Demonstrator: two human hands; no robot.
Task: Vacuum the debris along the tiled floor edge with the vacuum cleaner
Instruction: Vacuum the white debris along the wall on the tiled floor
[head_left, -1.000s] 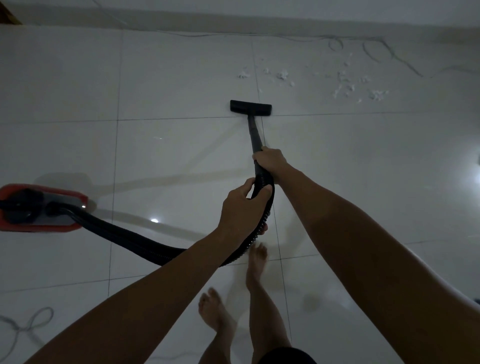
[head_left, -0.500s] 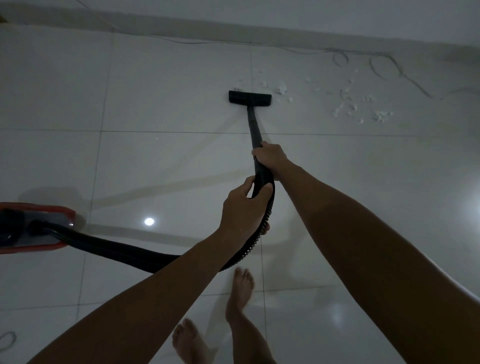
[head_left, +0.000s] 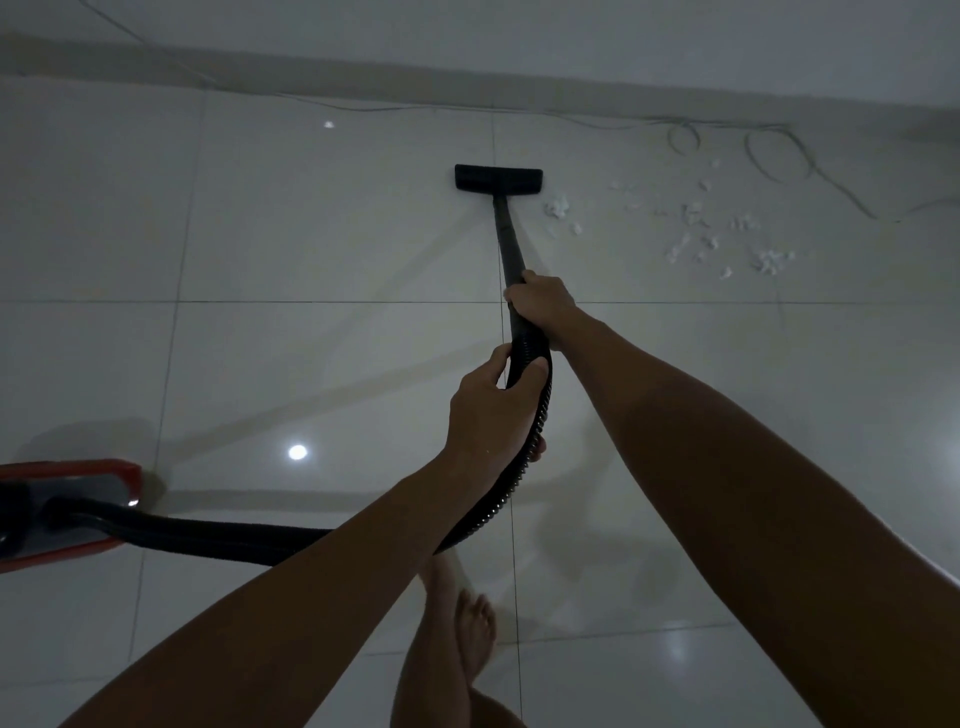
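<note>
While both hands clamp the vacuum, right hand (head_left: 543, 299) grip wraps the wand (head_left: 506, 234), left hand (head_left: 491, 410) grip closes round the ribbed hose (head_left: 524, 478). Nozzle (head_left: 498, 177) flat on the tiled floor (head_left: 311, 234) near the wall edge; white debris (head_left: 717, 234) lies to its right (nearest bits just beside it). Red canister (head_left: 67, 499) at left.
</note>
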